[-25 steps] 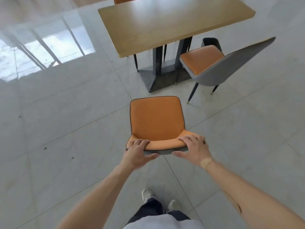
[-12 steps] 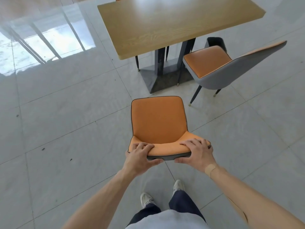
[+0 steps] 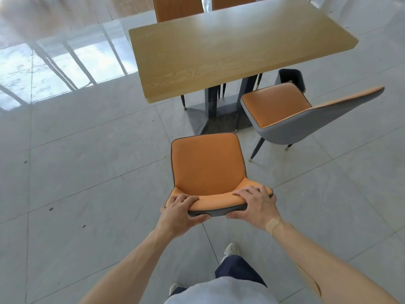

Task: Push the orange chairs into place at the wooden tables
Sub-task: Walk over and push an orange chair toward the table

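Observation:
An orange chair (image 3: 207, 163) with a grey shell stands in front of me, its seat pointing toward the wooden table (image 3: 230, 49). My left hand (image 3: 180, 212) grips the left end of its backrest top and my right hand (image 3: 255, 206) grips the right end. The seat's front edge is a short way from the table's near edge. A second orange chair (image 3: 277, 104) stands at the table's right near corner, turned at an angle, its seat partly under the tabletop.
Two more orange chair backs (image 3: 178, 7) show behind the table's far side. The table's dark pedestal base (image 3: 215, 119) sits on the grey tiled floor (image 3: 87, 172) ahead of the held chair. My feet are below the chair.
I have stepped forward with the chair in both hands. The table and the angled chair are nearer and lower in view, and the far chairs have come into sight.

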Demonstrator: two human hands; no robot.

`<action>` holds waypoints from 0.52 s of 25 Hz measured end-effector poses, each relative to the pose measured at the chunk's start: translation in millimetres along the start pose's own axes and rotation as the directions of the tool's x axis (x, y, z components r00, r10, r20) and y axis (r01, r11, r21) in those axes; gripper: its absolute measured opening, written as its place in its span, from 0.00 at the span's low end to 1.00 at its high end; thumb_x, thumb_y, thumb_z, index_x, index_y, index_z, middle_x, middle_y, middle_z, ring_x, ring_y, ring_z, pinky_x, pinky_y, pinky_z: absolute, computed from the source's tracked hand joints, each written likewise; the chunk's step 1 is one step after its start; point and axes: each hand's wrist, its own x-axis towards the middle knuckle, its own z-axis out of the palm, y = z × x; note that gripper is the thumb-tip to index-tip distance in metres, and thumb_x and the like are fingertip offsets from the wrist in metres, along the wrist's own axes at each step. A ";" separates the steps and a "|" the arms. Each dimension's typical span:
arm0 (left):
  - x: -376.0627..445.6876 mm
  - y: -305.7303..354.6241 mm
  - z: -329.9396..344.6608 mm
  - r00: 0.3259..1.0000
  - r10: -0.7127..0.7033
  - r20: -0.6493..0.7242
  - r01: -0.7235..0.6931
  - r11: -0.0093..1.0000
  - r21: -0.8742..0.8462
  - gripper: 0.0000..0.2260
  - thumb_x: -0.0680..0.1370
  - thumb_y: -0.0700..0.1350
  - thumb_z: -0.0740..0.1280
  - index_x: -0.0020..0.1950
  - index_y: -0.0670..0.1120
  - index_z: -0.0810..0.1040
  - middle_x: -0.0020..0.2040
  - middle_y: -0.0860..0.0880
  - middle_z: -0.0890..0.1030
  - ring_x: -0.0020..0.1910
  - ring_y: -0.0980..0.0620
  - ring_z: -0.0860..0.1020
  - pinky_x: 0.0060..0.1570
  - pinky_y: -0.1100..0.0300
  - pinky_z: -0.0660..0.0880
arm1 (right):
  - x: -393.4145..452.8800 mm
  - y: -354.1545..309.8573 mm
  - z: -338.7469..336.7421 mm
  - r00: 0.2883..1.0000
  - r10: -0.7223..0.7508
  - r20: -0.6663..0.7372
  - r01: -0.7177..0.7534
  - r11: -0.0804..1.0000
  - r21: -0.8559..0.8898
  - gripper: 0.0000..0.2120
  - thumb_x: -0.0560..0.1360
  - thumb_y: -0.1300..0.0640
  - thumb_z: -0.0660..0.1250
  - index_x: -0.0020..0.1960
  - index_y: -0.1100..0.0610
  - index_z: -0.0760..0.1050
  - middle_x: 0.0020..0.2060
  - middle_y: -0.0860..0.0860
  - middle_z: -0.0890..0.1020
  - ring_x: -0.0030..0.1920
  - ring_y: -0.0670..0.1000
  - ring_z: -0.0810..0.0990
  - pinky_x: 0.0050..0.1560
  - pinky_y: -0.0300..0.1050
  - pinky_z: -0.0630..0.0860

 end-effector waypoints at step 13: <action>122.8 89.4 -25.2 0.997 -0.077 -0.014 0.076 0.995 -0.065 0.38 0.64 0.80 0.53 0.68 0.63 0.67 0.67 0.60 0.70 0.65 0.51 0.64 0.61 0.44 0.69 | 124.1 95.6 -88.4 0.992 -0.086 0.097 0.084 0.996 0.019 0.40 0.58 0.19 0.57 0.66 0.36 0.68 0.65 0.41 0.72 0.67 0.52 0.61 0.64 0.67 0.61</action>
